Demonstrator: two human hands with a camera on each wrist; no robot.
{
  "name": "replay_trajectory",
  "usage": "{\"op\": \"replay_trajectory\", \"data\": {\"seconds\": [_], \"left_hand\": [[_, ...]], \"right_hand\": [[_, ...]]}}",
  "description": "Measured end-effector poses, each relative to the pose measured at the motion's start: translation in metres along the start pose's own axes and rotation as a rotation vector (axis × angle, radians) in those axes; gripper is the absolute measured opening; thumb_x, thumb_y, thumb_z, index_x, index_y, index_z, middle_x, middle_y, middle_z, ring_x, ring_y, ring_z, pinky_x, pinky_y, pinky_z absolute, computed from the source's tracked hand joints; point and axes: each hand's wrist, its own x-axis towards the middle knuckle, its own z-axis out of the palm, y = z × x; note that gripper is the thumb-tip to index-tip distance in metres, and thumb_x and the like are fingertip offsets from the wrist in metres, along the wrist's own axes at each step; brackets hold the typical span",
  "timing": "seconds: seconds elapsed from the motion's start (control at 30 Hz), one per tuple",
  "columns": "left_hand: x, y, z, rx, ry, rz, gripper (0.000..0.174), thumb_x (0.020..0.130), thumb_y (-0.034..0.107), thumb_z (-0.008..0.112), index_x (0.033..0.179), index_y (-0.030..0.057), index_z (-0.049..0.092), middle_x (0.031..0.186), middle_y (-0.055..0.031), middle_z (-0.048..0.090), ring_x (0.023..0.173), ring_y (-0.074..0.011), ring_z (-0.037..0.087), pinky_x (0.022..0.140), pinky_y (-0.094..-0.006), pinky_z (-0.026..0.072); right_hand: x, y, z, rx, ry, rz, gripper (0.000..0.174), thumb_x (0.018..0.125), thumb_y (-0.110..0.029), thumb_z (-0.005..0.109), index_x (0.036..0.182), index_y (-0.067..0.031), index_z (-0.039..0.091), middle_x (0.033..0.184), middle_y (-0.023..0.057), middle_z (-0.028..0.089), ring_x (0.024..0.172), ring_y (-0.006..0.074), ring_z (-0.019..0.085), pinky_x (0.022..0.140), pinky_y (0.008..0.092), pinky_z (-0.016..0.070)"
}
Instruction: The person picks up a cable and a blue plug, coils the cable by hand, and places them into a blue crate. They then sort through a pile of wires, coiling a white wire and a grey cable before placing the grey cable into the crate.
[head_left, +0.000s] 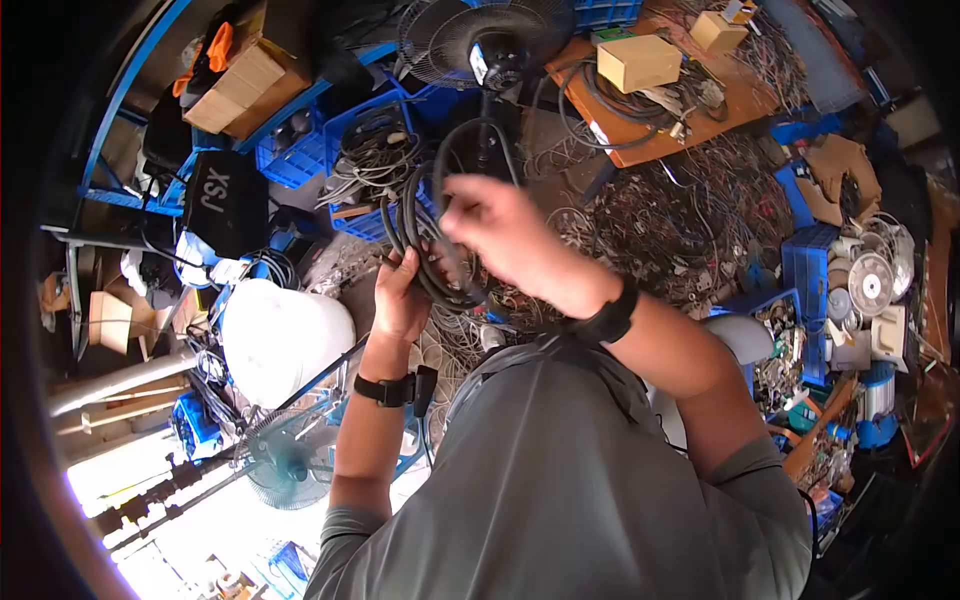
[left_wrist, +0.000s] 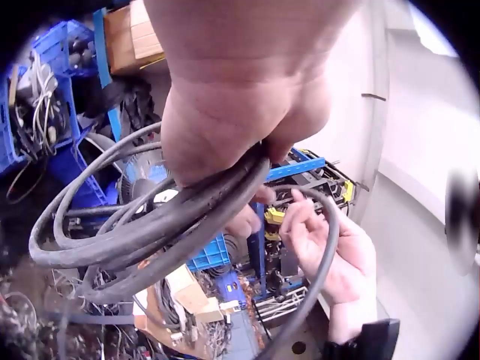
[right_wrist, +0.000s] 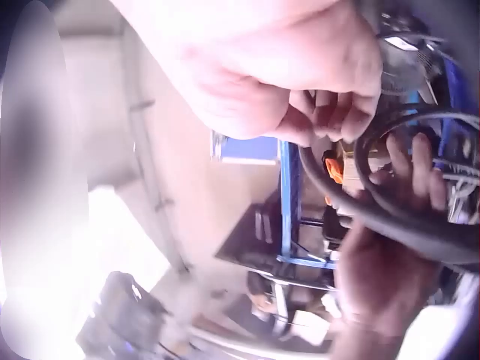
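The left hand (head_left: 400,300) is clenched around a coil of thick black rubber cable (left_wrist: 135,240), raised before the chest so the loops stay gathered. The right hand (head_left: 495,230) pinches one strand, probably guiding it.

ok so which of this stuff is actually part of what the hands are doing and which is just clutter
In hand: black cable coil, gripped in a bundle by the left hand; right hand pinching one loop of it.

Lying about: pedestal fan, cardboard box, blue crate, white dome, loose wire pile.
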Motion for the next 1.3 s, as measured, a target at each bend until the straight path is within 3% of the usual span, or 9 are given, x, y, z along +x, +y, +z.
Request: {"op": "replay_trajectory", "data": {"seconds": [0.17,0.23,0.33,0.57,0.67,0.8,0.97,1.13,1.3], "left_hand": [[0.011,-0.005,0.002,-0.198,-0.039,-0.065,0.032,0.098,0.028,0.046,0.113,0.0023,0.057,0.106,-0.0118,0.063,0.096,-0.0237,0.062,0.091,-0.0357,0.0483],[0.011,-0.001,0.014,-0.161,0.157,-0.074,0.033,0.099,0.031,0.043,0.112,0.0034,0.055,0.091,-0.0069,0.062,0.080,-0.0184,0.059,0.077,-0.0326,0.0496],[0.014,0.012,0.011,-0.340,-0.169,-0.182,0.038,0.099,0.043,0.042,0.111,0.0076,0.050,0.066,0.0042,0.037,0.055,-0.0083,0.036,0.054,-0.0257,0.0367],[0.002,0.062,0.051,-0.410,-0.302,-0.090,0.025,0.100,0.026,0.044,0.113,0.0065,0.053,0.062,0.0080,0.035,0.050,-0.0035,0.035,0.049,-0.0213,0.0352],[-0.015,0.086,0.100,-0.559,-0.423,-0.056,0.023,0.101,0.023,0.042,0.109,0.0020,0.046,0.059,0.0071,0.037,0.045,-0.0017,0.035,0.044,-0.0181,0.0354],[-0.046,0.118,0.137,-0.562,-0.378,0.048,0.017,0.099,0.021,0.044,0.104,0.0053,0.041,0.058,0.0047,0.037,0.043,-0.0037,0.038,0.041,-0.0197,0.0381],[-0.072,0.158,0.112,-0.517,-0.407,0.223,0.011,0.096,0.015,0.047,0.098,0.0064,0.040,0.057,0.0033,0.037,0.042,-0.0046,0.037,0.039,-0.0202,0.0373],[-0.093,0.177,0.026,-0.412,-0.356,0.320,0.014,0.099,0.016,0.046,0.102,0.0027,0.043,0.056,0.0057,0.036,0.042,-0.0008,0.034,0.040,-0.0168,0.0340],[-0.096,0.115,-0.009,0.046,0.215,0.343,0.016,0.099,0.022,0.045,0.090,0.0089,0.048,0.055,0.0087,0.026,0.042,-0.0023,0.023,0.039,-0.0211,0.0212]], "right_hand": [[-0.028,0.030,0.027,-1.146,0.137,-0.591,0.024,0.074,-0.020,0.071,0.091,-0.0087,0.058,0.093,0.0082,0.051,0.093,0.0296,0.050,0.080,0.0423,0.0413],[-0.034,0.032,0.020,-1.186,0.206,-0.651,0.029,0.072,-0.020,0.074,0.091,-0.0083,0.054,0.093,0.0101,0.049,0.090,0.0295,0.050,0.076,0.0421,0.0414],[-0.046,0.031,-0.016,-0.814,0.153,-0.606,0.036,0.069,-0.016,0.076,0.088,-0.0065,0.048,0.090,0.0117,0.048,0.085,0.0307,0.051,0.073,0.0411,0.0421],[-0.081,0.110,-0.122,-0.986,-0.077,-0.215,0.064,0.064,-0.028,0.081,0.114,-0.0039,0.050,0.119,0.0161,0.048,0.113,0.0342,0.048,0.093,0.0442,0.0414],[-0.055,0.113,-0.101,-1.090,-0.333,-0.401,0.092,0.062,-0.034,0.081,0.141,-0.0143,0.038,0.153,0.0163,0.021,0.140,0.0437,0.018,0.111,0.0556,0.0206],[-0.043,0.130,-0.092,-1.071,-0.700,-0.343,0.030,0.072,-0.027,0.071,0.098,-0.0116,0.068,0.111,0.0066,0.061,0.120,0.0252,0.048,0.113,0.0513,0.0192],[-0.033,0.155,-0.156,-1.238,-0.490,-0.562,0.015,0.070,-0.020,0.066,0.084,-0.0128,0.065,0.089,0.0039,0.063,0.097,0.0219,0.056,0.089,0.0436,0.0355],[0.004,0.147,-0.254,-1.452,-0.340,-0.020,0.027,0.089,-0.030,0.057,0.102,-0.0078,0.064,0.110,0.0077,0.060,0.116,0.0236,0.052,0.104,0.0454,0.0321],[0.035,0.082,-0.233,-1.118,-0.191,0.211,0.048,0.064,-0.042,0.081,0.098,-0.0095,0.070,0.096,0.0129,0.070,0.092,0.0289,0.065,0.082,0.0369,0.0488]]}}
